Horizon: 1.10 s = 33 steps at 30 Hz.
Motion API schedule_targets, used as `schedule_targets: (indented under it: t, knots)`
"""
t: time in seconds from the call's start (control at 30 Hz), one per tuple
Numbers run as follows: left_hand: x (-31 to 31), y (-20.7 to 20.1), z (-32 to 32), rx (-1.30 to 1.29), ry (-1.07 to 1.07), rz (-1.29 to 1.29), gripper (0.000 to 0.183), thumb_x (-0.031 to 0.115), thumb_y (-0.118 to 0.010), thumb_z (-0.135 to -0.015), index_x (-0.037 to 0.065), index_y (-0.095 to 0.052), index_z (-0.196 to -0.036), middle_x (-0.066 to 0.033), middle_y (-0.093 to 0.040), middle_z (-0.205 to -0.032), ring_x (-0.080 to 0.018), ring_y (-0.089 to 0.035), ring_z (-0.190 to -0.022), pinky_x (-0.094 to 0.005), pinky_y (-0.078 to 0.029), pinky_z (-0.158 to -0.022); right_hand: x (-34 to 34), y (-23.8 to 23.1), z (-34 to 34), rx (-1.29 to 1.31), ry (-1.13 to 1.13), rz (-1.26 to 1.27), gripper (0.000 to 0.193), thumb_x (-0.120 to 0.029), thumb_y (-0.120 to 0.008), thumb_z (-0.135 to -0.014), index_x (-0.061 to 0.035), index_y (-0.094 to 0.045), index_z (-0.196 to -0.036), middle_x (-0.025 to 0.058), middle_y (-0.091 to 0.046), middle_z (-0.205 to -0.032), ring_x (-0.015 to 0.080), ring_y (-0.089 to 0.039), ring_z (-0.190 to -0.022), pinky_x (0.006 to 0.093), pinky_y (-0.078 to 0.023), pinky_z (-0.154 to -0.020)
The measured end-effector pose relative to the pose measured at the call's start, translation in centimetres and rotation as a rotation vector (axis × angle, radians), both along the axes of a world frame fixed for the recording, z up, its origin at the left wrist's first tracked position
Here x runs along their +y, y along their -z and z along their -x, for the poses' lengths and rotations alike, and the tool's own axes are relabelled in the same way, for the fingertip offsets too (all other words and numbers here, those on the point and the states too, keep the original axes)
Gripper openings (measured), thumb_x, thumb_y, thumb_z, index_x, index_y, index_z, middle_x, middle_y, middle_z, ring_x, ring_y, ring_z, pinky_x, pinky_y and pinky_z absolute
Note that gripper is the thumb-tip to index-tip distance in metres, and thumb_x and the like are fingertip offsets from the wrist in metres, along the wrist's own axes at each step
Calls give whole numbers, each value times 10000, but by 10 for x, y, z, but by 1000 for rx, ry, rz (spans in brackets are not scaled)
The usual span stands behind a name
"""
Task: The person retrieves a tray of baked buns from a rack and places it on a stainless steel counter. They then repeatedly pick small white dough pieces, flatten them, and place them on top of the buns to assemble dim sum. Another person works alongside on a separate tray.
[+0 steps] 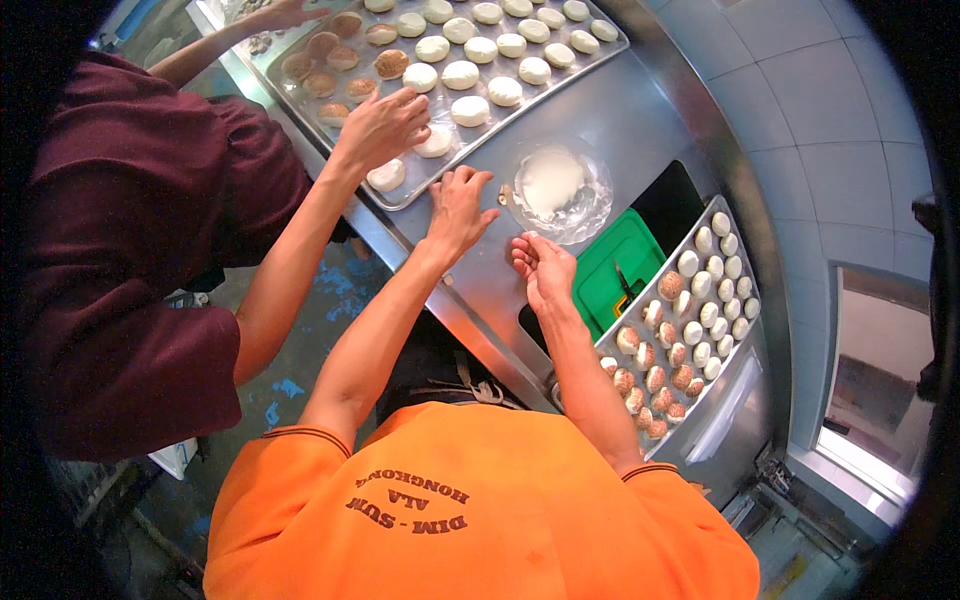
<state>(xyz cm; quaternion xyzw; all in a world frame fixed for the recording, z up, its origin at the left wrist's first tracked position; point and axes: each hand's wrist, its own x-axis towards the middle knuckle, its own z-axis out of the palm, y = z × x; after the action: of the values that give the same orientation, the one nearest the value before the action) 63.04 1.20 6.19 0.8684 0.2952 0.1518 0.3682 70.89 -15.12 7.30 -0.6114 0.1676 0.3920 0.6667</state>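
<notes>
My left hand (pixel 460 211) is over the steel counter, beside the near corner of a large metal tray (pixel 412 196). Its fingers are apart and I see nothing in them. Round white dough pieces (pixel 434 142) and several browned ones (pixel 391 64) lie in rows on this tray. Just below a clear round bowl (pixel 582 222) is my right hand (pixel 545 270), fingers curled in; whatever they may hold is too small to make out. White paste or powder (pixel 549 183) covers the bowl's middle.
At the left, a co-worker in a dark red shirt has one hand (pixel 380 128) over the tray's pieces. A green board (pixel 612 262) with a dark-and-yellow tool (pixel 627 290) lies right of my right hand. Farther right, a second tray (pixel 716 206) holds white and browned pieces.
</notes>
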Motion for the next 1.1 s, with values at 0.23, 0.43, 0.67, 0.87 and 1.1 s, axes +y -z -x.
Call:
schedule_targets:
  t: [0.23, 0.43, 0.67, 0.87, 1.1]
  knots:
    - [0, 14, -34, 77, 31, 72, 428, 158, -841, -737, 106, -723, -1145, -109, -645, -1133, -320, -590, -1115, -471, -440, -950, -8, 3, -9, 65, 171, 37, 121, -93, -647, -977, 25, -617, -981, 136, -702, -856, 198, -687, -685, 274, -578, -581]
    - [3, 15, -21, 24, 14, 17, 256, 111, -790, -759, 53, -765, -1007, -138, -697, -989, -302, -690, -876, -399, -535, -819, -8, 9, -8, -85, 169, 6, 125, -74, -649, -969, 25, -591, -919, 124, -686, -817, 178, -661, -642, 272, -548, -550]
    - [19, -39, 42, -136, -136, 747, 246, 47, -755, -834, 13, -750, -1077, -68, -721, -947, -132, -674, -836, -271, -538, -760, -8, -3, 18, 48, -22, -10, 129, -101, -685, -949, 27, -668, -959, 94, -705, -805, 158, -663, -642, 248, -539, -564]
    - [-7, -72, 70, -235, -96, 1078, 304, 37, -767, -864, -20, -696, -1154, -43, -727, -979, -94, -663, -883, -240, -524, -792, -11, -54, 38, -204, -293, -77, 158, -136, -713, -952, -2, -700, -1034, 78, -730, -903, 132, -684, -748, 224, -539, -646]
    - [-48, -76, 77, -138, -3, 625, 348, 12, -752, -837, 11, -664, -1174, -70, -746, -1026, -128, -702, -907, -270, -561, -789, -7, -63, 42, -377, -485, -100, 165, -92, -761, -901, 12, -727, -1025, 40, -735, -919, 103, -668, -824, 258, -550, -769]
